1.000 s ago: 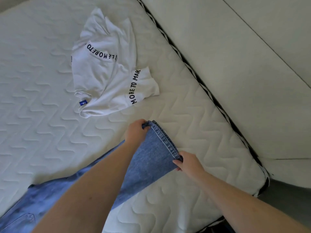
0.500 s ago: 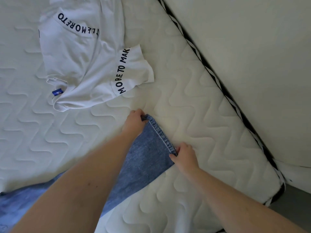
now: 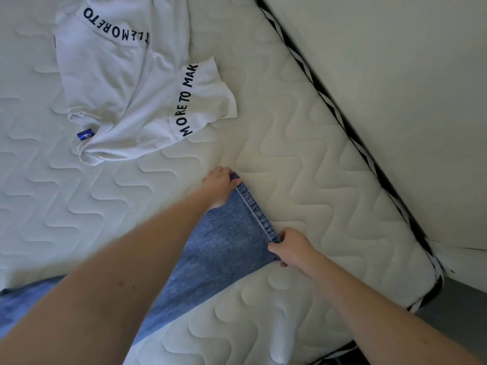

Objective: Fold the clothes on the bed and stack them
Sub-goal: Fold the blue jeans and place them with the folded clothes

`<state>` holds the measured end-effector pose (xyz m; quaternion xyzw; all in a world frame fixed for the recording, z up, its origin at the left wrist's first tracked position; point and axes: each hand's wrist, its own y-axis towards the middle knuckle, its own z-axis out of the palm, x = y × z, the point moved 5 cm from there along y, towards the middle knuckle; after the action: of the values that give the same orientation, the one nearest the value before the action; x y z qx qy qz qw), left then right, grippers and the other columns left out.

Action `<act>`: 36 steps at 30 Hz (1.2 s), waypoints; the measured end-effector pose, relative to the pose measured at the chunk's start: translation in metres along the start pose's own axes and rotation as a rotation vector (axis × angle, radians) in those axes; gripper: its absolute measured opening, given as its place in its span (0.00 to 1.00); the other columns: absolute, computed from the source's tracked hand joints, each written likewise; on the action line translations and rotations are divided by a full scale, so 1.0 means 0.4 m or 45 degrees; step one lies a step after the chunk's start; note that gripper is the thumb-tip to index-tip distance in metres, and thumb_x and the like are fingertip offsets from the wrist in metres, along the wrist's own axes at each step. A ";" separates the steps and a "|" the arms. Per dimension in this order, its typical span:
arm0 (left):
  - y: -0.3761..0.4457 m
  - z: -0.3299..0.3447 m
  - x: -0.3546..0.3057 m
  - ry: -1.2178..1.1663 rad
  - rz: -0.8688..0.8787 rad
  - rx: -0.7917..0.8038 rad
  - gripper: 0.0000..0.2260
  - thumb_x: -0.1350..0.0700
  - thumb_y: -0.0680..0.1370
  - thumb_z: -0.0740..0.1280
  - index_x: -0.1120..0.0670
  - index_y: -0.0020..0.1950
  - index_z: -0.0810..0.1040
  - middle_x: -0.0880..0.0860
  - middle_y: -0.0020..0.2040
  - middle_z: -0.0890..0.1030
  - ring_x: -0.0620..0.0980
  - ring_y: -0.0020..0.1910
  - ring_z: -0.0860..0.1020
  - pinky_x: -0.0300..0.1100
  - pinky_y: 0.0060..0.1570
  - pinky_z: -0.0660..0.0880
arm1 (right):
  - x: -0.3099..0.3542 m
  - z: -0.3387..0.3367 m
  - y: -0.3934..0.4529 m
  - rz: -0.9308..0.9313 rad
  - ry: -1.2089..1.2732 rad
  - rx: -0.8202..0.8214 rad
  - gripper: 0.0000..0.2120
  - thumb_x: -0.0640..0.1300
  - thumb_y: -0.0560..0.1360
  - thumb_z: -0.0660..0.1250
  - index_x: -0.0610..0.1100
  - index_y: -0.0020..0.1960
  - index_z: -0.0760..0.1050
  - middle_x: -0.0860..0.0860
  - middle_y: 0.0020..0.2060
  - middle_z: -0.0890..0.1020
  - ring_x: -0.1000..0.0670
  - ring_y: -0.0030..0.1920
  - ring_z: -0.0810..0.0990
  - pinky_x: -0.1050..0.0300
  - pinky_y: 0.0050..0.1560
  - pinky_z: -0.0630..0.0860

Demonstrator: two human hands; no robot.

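Blue jeans (image 3: 226,246) lie across the quilted mattress (image 3: 303,159), one leg stretched toward the far right. My left hand (image 3: 220,187) grips the far corner of the leg's hem. My right hand (image 3: 292,247) pinches the near corner of the same hem. The hem is pulled straight between both hands and lies on the mattress. A white T-shirt (image 3: 126,83) with dark lettering lies crumpled at the upper left, apart from the jeans. My left forearm hides part of the jeans.
The mattress edge with its black-and-white trim (image 3: 342,122) runs diagonally on the right, against a pale wall (image 3: 395,75). Grey floor (image 3: 458,312) shows past the mattress corner at the lower right.
The view has shifted closer and toward the right, so the T-shirt sits higher in frame. Both hands keep hold of the hem corners, and the hem has settled flat on the mattress.
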<state>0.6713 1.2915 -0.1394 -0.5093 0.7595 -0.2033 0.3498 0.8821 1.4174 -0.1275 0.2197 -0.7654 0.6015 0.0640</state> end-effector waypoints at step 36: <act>-0.746 0.297 0.764 0.085 -0.349 -0.618 0.29 0.40 0.81 0.51 0.50 0.80 0.55 0.55 0.80 0.57 0.56 0.77 0.60 0.58 0.71 0.63 | 0.236 0.655 -0.147 -1.063 -1.225 -0.325 0.29 0.53 0.83 0.49 0.47 0.80 0.44 0.51 0.80 0.48 0.50 0.79 0.46 0.49 0.77 0.48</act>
<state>0.8753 0.8984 -0.1200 -0.6692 0.7212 -0.0775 0.1615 0.8653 1.1338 -0.1110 0.7342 -0.6242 0.2650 -0.0320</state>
